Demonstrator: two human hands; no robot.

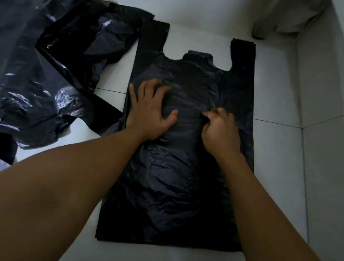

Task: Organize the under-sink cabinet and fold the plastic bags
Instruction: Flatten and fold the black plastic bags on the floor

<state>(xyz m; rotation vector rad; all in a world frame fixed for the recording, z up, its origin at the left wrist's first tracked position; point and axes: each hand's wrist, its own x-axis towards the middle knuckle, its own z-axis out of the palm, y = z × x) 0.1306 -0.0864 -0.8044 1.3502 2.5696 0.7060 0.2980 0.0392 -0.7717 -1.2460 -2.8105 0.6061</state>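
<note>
You have one black T-shirt bag (179,175) spread flat on the white tiled floor (280,96), handles pointing away from you, so it can be smoothed before any fold. Your left hand (150,112) lies on the bag with fingers splayed wide and gripping nothing; it seems to pin the film so it does not slide. Your right hand (221,132), just right of the left on the same bag, has its fingers curled in and appears to pinch a small pucker of plastic near the middle, likely to pull out a wrinkle. Left of the flat bag sits a crumpled heap of black bags (37,68), its edge touching the flat bag, apparently waiting their turn. No fold is made yet.
</note>
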